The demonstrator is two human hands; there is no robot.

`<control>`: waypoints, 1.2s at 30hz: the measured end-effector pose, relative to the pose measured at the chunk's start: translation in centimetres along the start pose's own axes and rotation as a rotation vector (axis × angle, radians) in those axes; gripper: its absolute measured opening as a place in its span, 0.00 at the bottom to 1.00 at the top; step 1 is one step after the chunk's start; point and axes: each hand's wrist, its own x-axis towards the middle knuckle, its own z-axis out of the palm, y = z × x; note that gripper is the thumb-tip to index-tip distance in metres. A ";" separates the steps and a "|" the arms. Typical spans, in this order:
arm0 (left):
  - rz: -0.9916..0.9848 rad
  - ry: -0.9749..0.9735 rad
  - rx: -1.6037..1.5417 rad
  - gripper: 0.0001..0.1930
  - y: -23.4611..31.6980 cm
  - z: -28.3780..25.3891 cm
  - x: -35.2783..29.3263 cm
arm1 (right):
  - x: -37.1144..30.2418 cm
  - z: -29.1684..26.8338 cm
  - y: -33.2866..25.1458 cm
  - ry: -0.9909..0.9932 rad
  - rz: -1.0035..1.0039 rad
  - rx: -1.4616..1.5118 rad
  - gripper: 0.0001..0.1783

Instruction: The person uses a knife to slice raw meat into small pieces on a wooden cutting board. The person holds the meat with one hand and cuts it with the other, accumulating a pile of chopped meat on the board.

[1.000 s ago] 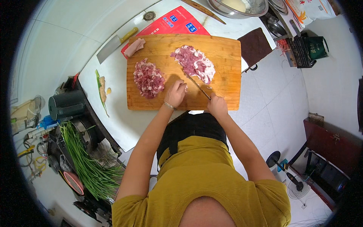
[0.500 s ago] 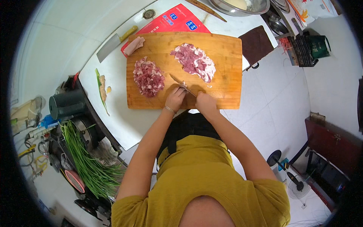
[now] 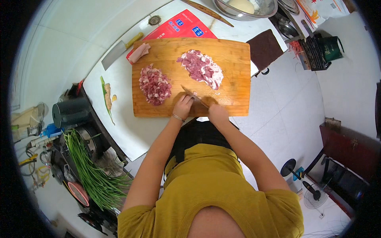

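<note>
My right hand (image 3: 218,114) is closed round the handle of a knife (image 3: 201,102), near the front edge of a wooden cutting board (image 3: 234,79). The blade slants to the far left over the wood. Beside it, my left hand (image 3: 183,106) has its fingers curled on a small piece of meat, mostly hidden under the fingertips. A pale meat bit (image 3: 195,94) shows at the blade. Diced meat (image 3: 154,85) is heaped on the board's left. Sliced meat (image 3: 201,68) lies further back, right of centre, and a pale pink chunk (image 3: 139,52) rests at the far left corner.
A cleaver (image 3: 119,50) lies left of the board, near ginger (image 3: 107,95) and a green onion stalk (image 3: 104,85). Behind the board are a red sheet (image 3: 182,27), a wooden stick (image 3: 210,13) and a metal bowl (image 3: 266,12) with dough. Long green stalks (image 3: 89,170) hang at lower left.
The view has shifted slightly, so the board sits a little lower in the picture. Both hands stay at the board's front edge; the knife blade has turned a little steeper.
</note>
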 end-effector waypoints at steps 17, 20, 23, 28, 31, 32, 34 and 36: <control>0.013 0.067 -0.060 0.09 0.4 -1.2 0.2 | 2.0 -1.0 -1.1 0.121 0.104 0.150 0.09; 0.031 0.053 -0.033 0.08 -0.1 -1.2 0.2 | 0.3 -2.2 -1.2 0.123 0.057 0.145 0.08; 0.042 0.069 -0.007 0.08 -0.5 -0.5 0.2 | -1.5 -1.1 -0.4 0.037 -0.007 0.093 0.09; 0.076 0.086 0.038 0.09 -0.5 -0.2 0.1 | 0.2 -0.5 -2.1 0.006 -0.006 0.104 0.09; 0.124 0.107 0.062 0.09 -0.6 0.0 0.3 | 1.9 0.3 -3.2 0.040 -0.026 0.105 0.08; 0.138 0.110 0.073 0.09 -0.6 0.4 0.0 | 2.2 0.6 -3.2 0.058 -0.034 0.114 0.07; 0.116 0.087 0.073 0.10 -0.8 0.1 -0.2 | 0.6 0.6 -1.9 0.046 -0.017 0.161 0.07; 0.051 0.035 0.035 0.10 -0.5 -0.5 -0.1 | -1.6 1.1 0.1 0.029 0.028 0.165 0.07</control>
